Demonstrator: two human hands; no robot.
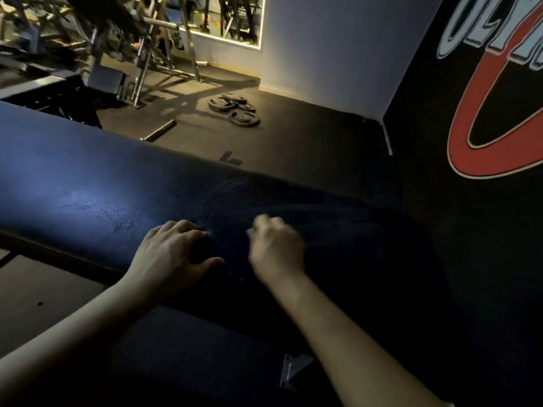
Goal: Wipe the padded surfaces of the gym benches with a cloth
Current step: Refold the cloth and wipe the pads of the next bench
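A long dark blue padded bench (88, 183) runs from the left edge toward the lower right, with faint wipe streaks near its far edge. My left hand (173, 254) rests on the near part of the pad, fingers arched and thumb spread, holding nothing that I can see. My right hand (276, 248) is just to its right on the pad, motion-blurred, with its fingers curled. It seems to grip a dark cloth (332, 239) that barely shows against the dark pad.
Several weight plates (235, 108) lie in a pile on the rubber floor beyond the bench, with a short metal bar (160, 131) nearer. Racks and machines (123, 48) stand at the back left. A black wall with a red logo (484, 118) closes the right side. A metal bracket (293, 370) shows below the bench.
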